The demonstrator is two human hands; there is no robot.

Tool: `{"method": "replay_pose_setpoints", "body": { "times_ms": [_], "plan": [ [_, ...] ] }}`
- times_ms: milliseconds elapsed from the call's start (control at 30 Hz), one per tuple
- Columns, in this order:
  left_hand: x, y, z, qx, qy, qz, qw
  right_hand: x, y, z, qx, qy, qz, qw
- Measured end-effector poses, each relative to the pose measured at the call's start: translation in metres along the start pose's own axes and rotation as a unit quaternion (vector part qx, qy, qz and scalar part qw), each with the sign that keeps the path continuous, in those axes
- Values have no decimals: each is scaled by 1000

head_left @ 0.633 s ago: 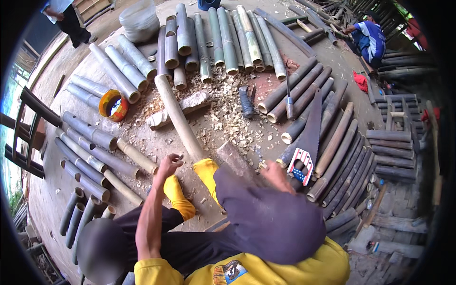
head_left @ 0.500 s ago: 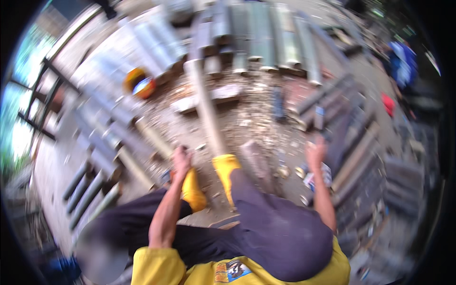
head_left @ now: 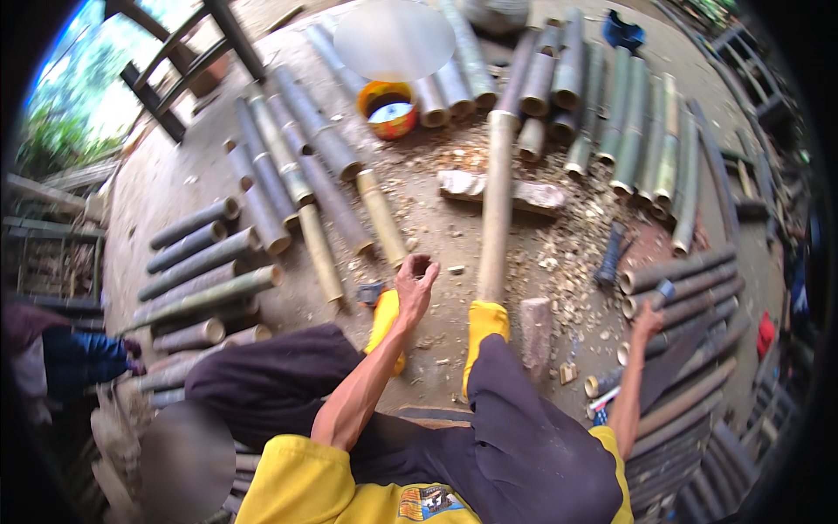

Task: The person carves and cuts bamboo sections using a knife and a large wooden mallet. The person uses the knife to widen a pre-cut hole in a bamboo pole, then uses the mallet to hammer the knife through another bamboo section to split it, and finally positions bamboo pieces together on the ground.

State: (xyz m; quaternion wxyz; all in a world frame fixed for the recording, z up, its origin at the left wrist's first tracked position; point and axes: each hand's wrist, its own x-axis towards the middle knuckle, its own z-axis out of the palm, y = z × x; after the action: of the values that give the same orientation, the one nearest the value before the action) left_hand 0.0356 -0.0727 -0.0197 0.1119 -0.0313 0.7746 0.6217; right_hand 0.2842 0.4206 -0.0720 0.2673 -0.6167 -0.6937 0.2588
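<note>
My left hand [head_left: 417, 284] hovers just above the left yellow boot [head_left: 385, 323], its fingers curved and apart from the thumb, with nothing in it. Beside it lies a short pale bamboo piece [head_left: 379, 214]. Ahead of my right boot [head_left: 485, 332] stretches a long peeled bamboo pole [head_left: 496, 227], lying across a pale wooden block [head_left: 541, 196]. Out to the right, my right hand [head_left: 648, 321] is closed at a tool with a grey-blue end [head_left: 666, 288], on top of dark bamboo lengths [head_left: 685, 269]. Its fingers are partly hidden.
Bamboo tubes lie in rows at left [head_left: 199, 255], far centre and far right [head_left: 628, 131]. Wood chips [head_left: 563, 253] cover the ground around the block. An orange-yellow pot [head_left: 388, 112] stands beyond. A reddish block [head_left: 535, 332] and a dark tool [head_left: 610, 255] lie right of the pole.
My view has swung to the left, and the picture is sharper. My right hand has come closer to the grey-blue end of the tool. The left hand now sits nearer the pole.
</note>
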Motion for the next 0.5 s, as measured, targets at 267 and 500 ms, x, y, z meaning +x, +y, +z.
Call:
{"method": "replay_pose_setpoints", "body": {
  "times_ms": [267,500],
  "plan": [
    [-23,125,91,-212,-259,-62,940,-260,-203,-75,244,-386,-173,873],
    [30,49,8,-185,-61,-12,981,-301,-41,-27,-152,-325,-201,912]
  ]
}}
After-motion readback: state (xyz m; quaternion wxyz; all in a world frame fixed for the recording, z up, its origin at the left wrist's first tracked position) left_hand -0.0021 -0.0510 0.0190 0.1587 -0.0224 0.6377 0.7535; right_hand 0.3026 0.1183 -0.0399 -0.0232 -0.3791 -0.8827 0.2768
